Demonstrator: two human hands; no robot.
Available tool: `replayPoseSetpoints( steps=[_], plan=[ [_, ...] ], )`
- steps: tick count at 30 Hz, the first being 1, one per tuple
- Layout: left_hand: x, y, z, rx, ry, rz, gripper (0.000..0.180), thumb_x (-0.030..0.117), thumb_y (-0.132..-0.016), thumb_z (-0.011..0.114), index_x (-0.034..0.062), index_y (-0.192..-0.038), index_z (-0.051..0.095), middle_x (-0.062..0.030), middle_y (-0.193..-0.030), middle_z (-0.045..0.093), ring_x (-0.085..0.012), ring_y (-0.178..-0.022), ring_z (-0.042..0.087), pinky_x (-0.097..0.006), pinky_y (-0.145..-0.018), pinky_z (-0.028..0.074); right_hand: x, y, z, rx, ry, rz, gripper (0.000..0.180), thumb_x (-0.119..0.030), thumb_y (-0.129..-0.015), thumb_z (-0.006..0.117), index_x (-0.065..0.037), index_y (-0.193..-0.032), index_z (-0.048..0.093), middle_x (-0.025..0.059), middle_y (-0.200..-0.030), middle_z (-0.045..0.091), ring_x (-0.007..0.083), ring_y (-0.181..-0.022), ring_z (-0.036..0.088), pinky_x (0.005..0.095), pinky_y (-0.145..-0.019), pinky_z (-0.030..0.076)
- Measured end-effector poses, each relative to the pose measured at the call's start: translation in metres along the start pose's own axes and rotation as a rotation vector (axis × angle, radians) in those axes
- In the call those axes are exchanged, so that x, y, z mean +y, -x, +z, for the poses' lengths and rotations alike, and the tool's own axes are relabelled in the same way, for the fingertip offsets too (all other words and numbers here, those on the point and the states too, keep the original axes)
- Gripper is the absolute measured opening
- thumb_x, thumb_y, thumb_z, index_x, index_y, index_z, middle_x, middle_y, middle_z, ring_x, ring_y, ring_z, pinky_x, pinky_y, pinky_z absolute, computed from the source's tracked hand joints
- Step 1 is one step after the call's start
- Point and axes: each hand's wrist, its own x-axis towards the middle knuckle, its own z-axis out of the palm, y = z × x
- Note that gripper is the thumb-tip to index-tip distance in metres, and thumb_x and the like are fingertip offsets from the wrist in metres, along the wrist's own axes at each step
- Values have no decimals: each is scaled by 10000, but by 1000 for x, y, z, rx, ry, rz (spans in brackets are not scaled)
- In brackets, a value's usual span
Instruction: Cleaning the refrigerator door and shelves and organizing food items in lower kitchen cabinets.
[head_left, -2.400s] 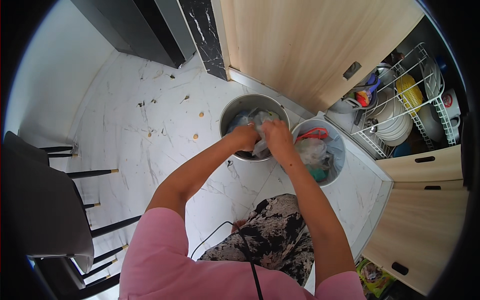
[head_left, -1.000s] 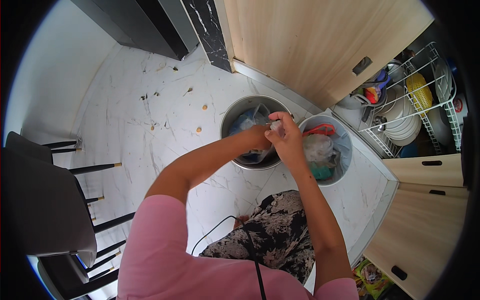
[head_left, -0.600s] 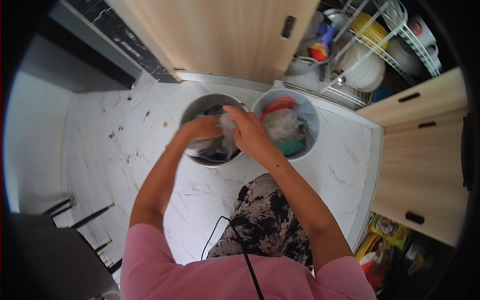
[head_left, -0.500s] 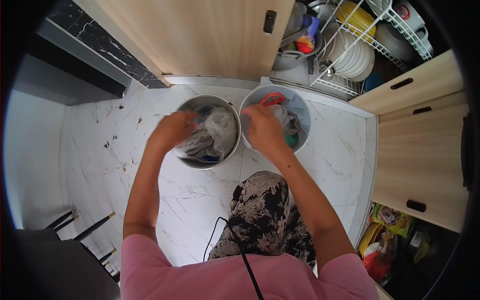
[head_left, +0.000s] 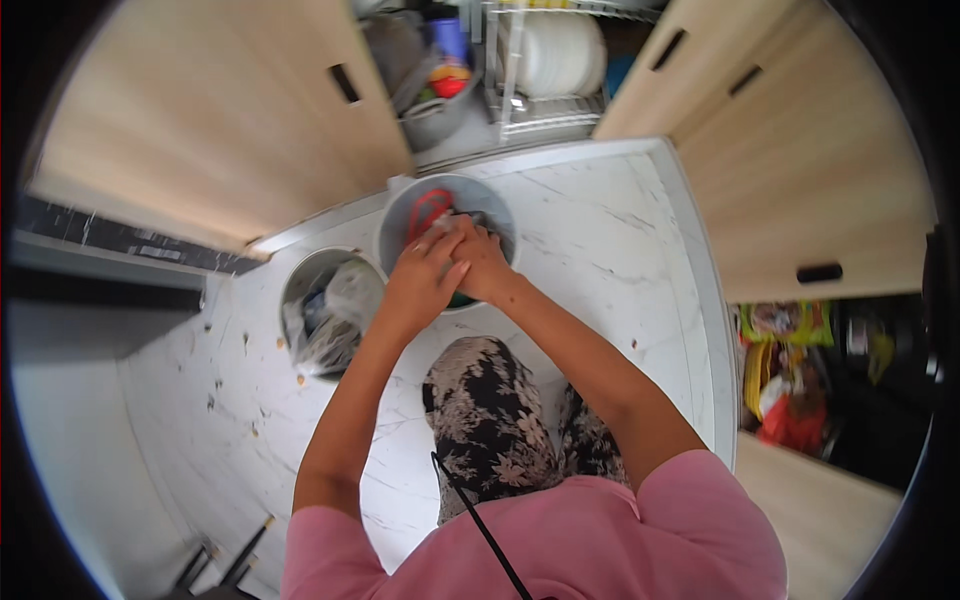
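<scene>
Both hands meet inside the light grey bin (head_left: 507, 190), over the plastic bags (head_left: 483, 217) in it. My left hand (head_left: 422, 278) reaches in with its fingers stretched out, overlapping the side of the other hand. My right hand (head_left: 487, 268) bends down onto the bags; its fingertips are hidden, so its grip is unclear. A red plastic piece (head_left: 430, 208) lies along the bin's inner left side, and some clear plastic shows by the fingers. Left of this bin stands a round metal-rimmed bin (head_left: 288, 285) filled with crumpled, mostly clear and whitish plastic bags (head_left: 352, 292).
Behind the bins an open cupboard holds a pot (head_left: 440, 122) and a white wire rack with plates (head_left: 560, 55). Wooden cabinet doors (head_left: 790, 190) flank the right side. Small debris (head_left: 212, 402) dots the marble-look floor at left. My patterned trouser knee (head_left: 475, 385) is close below the bins.
My view has swung right. My left hand has left the metal-rimmed bin and joined my right hand inside the grey bin, both now lower over its bags.
</scene>
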Motion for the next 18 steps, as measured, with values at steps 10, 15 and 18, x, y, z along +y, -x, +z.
replayPoseSetpoints(
  steps=[10,15,18],
  plan=[
    [-29,27,16,-262,-93,227,280,26,-662,741,57,-927,656,-127,-1263,560,-352,-1138,513,-414,-983,394,100,292,-101,249,-293,483,467,43,-777,636,-91,-1208,516,145,-1179,486,335,-1031,557,374,-843,499],
    [-45,15,9,-202,-357,195,378,-8,-643,726,52,-1008,649,-182,-1296,523,-379,-1168,489,-418,-994,386,148,487,-108,462,70,854,507,68,-715,668,-88,-1180,538,151,-1122,531,300,-899,589,362,-750,519],
    [10,12,8,-108,-305,201,387,5,-691,706,36,-1069,633,-190,-1350,471,-385,-1218,449,-431,-1010,368,193,594,-105,649,261,1194,509,47,-720,671,-83,-1194,537,139,-1100,557,239,-795,601,329,-645,514]
  ],
)
